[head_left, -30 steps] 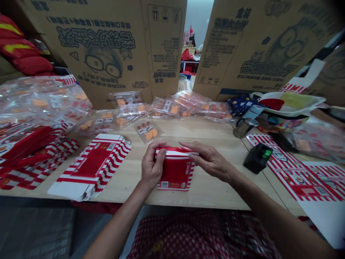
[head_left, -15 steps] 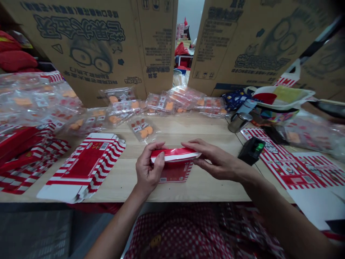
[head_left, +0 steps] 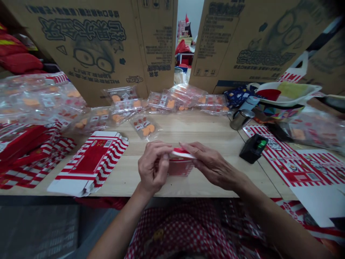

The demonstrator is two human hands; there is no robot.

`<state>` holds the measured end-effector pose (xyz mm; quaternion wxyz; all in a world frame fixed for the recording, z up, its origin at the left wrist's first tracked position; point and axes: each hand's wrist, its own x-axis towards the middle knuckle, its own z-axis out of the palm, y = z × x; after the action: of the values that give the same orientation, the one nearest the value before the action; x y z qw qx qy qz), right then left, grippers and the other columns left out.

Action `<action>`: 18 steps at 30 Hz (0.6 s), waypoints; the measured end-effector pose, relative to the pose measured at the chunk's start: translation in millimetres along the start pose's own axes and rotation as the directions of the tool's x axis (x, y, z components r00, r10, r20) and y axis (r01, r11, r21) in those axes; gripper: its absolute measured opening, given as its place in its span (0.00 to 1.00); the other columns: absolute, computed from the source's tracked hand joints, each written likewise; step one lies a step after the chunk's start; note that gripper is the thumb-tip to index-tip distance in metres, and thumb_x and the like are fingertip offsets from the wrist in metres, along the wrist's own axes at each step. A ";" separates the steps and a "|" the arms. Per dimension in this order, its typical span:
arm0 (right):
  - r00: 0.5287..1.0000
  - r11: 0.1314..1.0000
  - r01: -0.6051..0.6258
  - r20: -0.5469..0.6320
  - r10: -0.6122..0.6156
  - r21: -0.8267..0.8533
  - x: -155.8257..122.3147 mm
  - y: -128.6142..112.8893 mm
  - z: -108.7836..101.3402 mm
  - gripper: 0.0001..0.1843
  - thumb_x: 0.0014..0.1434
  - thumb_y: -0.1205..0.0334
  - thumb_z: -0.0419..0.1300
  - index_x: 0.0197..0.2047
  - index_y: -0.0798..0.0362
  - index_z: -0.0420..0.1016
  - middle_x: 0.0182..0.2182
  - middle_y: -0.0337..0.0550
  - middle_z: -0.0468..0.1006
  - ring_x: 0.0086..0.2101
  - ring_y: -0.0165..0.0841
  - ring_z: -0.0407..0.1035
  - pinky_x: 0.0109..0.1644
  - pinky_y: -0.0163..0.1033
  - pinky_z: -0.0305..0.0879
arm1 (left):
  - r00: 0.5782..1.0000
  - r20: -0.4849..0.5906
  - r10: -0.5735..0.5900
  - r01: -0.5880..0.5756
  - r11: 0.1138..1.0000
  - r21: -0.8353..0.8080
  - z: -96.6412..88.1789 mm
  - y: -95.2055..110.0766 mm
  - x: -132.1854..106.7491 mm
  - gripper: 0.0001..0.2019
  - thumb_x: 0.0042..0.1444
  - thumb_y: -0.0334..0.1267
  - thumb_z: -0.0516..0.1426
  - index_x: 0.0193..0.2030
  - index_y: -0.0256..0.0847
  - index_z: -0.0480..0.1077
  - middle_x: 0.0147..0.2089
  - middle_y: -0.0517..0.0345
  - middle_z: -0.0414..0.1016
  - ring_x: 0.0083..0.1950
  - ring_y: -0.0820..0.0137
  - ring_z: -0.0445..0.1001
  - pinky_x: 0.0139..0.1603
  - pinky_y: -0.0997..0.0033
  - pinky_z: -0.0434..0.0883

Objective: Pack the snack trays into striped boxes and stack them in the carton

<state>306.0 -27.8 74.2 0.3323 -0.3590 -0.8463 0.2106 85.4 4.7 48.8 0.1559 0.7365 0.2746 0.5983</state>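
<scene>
Head view: It looks down on a light wood bench [head_left: 188,124].
Small red box [head_left: 179,169]: It is in the middle, near the front of the bench, between the two hands. Its top edge is red and white. I cannot tell if its bottom touches the wood.
Left hand [head_left: 153,166]: It is mostly closed. The fingers curl around the left end of the box, and the thumb is on the near side.
Right hand [head_left: 211,163]: It is partly closed. The fingers bend over the right end of the box top, with the thumb below them.
Flat cartons [head_left: 93,158]: They lie in a stack left of the hands, with red and white stripes.
Striped pile [head_left: 32,154]: It is at the far left, next to the flat cartons.
Clear pack [head_left: 147,128]: It lies just behind the hands, with orange bits inside.
More clear packs [head_left: 163,101]: They make a row at the back.
Black block [head_left: 252,150]: It is right of the hands, with some green on it.
Metal cup [head_left: 241,119]: It stands behind the black block.
Striped sheets [head_left: 304,171]: They lie on the right side.
Big brown boxes [head_left: 90,81]: They stand behind the packs.
</scene>
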 end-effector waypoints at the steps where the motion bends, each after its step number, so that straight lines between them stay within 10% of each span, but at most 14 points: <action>1: 0.998 0.999 -0.034 0.059 0.033 0.015 -1.6 -0.3 -3.6 0.29 0.74 0.61 0.48 0.75 0.44 0.52 0.63 0.50 0.68 0.60 0.38 0.66 0.62 0.46 0.66 | 1.000 0.015 -0.005 0.006 0.999 -0.034 -0.7 1.0 -0.5 0.09 0.64 0.31 0.54 0.42 0.42 0.77 0.44 0.53 0.80 0.47 0.64 0.77 0.52 0.59 0.74; 7: 0.986 0.987 -0.160 0.045 0.161 -0.015 -4.1 -5.5 -10.1 0.26 0.74 0.58 0.48 0.72 0.45 0.58 0.57 0.49 0.72 0.53 0.38 0.71 0.57 0.45 0.68 | 0.990 0.032 -0.139 0.142 0.983 -0.115 -3.0 -0.6 -1.3 0.01 0.61 0.33 0.60 0.39 0.40 0.74 0.45 0.52 0.76 0.49 0.64 0.75 0.53 0.60 0.72; 15: 0.984 0.972 -0.143 0.078 0.160 -0.185 1.6 -13.6 -9.3 0.18 0.74 0.60 0.45 0.62 0.56 0.64 0.49 0.54 0.75 0.46 0.42 0.71 0.50 0.50 0.70 | 0.971 -0.088 -0.224 0.209 0.966 -0.152 5.2 -11.0 -16.6 0.23 0.60 0.35 0.63 0.61 0.43 0.65 0.46 0.55 0.76 0.47 0.69 0.77 0.50 0.69 0.74; 18: 0.967 0.973 -0.202 0.136 0.216 -0.107 1.4 -12.3 -12.1 0.17 0.74 0.60 0.46 0.62 0.53 0.62 0.50 0.51 0.72 0.47 0.39 0.69 0.52 0.48 0.69 | 0.972 0.134 -0.193 0.201 0.978 -0.055 -9.0 -1.1 -1.0 0.23 0.60 0.37 0.64 0.62 0.44 0.68 0.49 0.54 0.77 0.48 0.68 0.77 0.50 0.68 0.74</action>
<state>308.1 -33.4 90.4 0.2280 -0.4450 -0.8347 0.2309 76.3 4.1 49.5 0.2568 0.7365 0.3152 0.5406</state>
